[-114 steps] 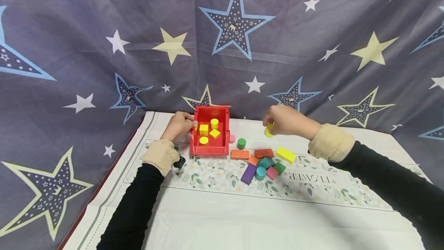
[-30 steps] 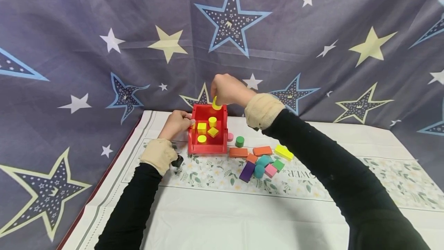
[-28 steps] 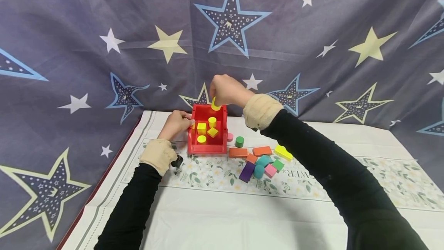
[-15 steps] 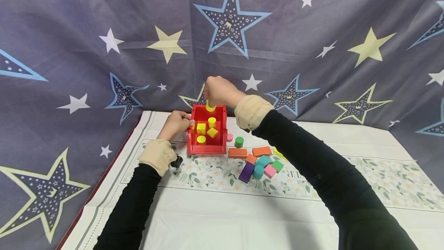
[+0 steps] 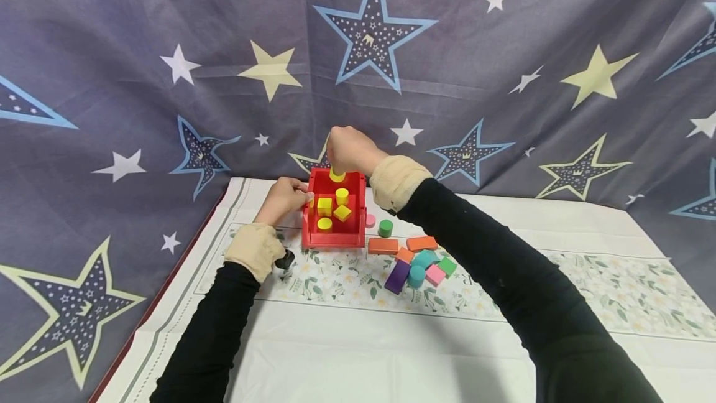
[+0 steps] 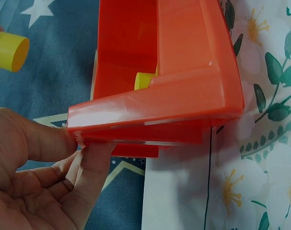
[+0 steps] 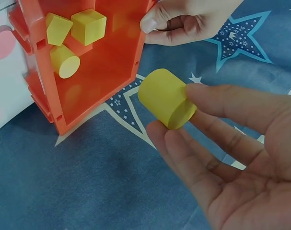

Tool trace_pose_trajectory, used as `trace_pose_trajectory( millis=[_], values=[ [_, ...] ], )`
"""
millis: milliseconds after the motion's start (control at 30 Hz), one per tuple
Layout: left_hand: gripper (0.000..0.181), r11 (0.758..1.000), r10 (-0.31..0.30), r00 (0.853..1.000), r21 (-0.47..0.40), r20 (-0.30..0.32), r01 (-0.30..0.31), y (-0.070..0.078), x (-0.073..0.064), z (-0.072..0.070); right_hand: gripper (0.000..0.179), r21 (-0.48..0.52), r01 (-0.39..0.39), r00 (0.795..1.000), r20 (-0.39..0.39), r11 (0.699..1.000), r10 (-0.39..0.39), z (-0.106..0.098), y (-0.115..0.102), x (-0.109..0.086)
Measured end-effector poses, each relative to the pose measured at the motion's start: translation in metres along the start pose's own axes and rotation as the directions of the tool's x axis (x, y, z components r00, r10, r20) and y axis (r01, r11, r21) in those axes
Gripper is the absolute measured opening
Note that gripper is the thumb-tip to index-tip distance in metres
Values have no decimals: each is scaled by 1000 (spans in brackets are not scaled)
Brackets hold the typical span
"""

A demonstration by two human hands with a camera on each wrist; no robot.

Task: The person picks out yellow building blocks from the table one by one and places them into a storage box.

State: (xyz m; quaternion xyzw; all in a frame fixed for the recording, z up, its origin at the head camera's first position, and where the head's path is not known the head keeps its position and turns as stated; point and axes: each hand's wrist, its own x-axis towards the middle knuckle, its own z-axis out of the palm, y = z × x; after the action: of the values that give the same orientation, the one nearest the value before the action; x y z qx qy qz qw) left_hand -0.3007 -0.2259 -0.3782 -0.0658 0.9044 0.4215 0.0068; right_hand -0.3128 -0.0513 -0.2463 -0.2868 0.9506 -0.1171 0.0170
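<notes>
My right hand (image 5: 352,149) pinches a yellow cylinder block (image 7: 164,96) between thumb and fingers. It hangs over the far end of an open red bin (image 5: 335,241), its lower end overlapping the back wall in the head view. My left hand (image 5: 282,199) grips the bin's left rim, thumb on one side and fingers on the other, as the left wrist view shows. Inside the bin lie several yellow blocks, among them a cube (image 5: 324,206), an upright cylinder (image 5: 342,196) and a tilted block (image 5: 342,213).
Right of the bin, loose blocks lie on the white tablecloth (image 5: 335,353): orange ones (image 5: 383,246), a purple one (image 5: 397,276), a teal cylinder (image 5: 416,276), a green cylinder (image 5: 385,227) and pink ones (image 5: 435,275). A star-patterned curtain (image 5: 252,17) hangs close behind the bin.
My right hand has carried the yellow cylinder from the table's right side to over the bin, lately shifting slightly left and down. My left hand keeps its hold. My right sleeve now covers the long yellow block.
</notes>
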Motion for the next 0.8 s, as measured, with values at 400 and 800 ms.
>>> trace_pose_trajectory(
  millis=[400, 800],
  values=[
    [31, 1000, 9, 1000, 20, 0, -9, 1, -1, 1, 14, 17, -29, 1000, 11, 999, 29, 12, -5, 4],
    [30, 1000, -13, 1000, 14, -1, 13, 0, -1, 0, 8, 14, -79, 997, 8, 997, 79, 22, -8, 7]
  ],
)
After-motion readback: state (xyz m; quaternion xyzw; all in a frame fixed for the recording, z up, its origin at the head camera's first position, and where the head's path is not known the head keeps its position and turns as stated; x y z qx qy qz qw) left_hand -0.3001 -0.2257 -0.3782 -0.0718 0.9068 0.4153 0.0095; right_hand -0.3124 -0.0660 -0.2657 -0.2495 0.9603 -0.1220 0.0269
